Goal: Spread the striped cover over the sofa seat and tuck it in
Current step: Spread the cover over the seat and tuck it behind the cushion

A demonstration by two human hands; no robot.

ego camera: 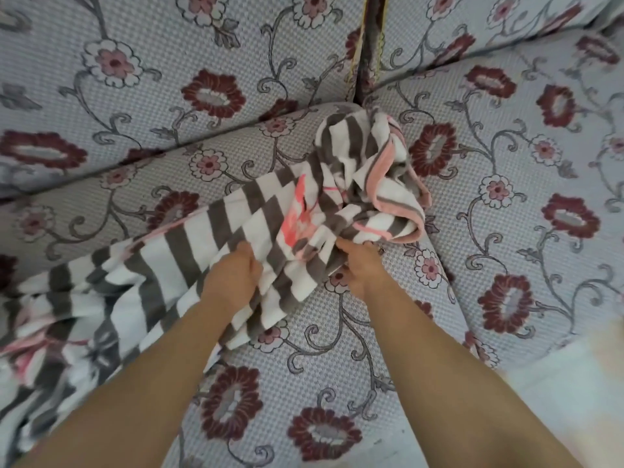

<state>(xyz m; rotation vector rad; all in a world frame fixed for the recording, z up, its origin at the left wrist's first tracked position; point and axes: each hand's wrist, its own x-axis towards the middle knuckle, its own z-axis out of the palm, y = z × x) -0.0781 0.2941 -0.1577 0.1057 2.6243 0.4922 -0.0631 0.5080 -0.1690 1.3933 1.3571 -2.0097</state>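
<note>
Head view: the striped cover (216, 238) lies as a long band across the sofa seat (337, 349), bunched toward the backrest gap (368, 55). Left hand (233, 275) and right hand (361, 268) both pinch it; the bunched end lies nearer the right hand.

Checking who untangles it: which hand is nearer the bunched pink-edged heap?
Right. The right hand grips the cover just below the heap; the left hand grips farther left.
</note>
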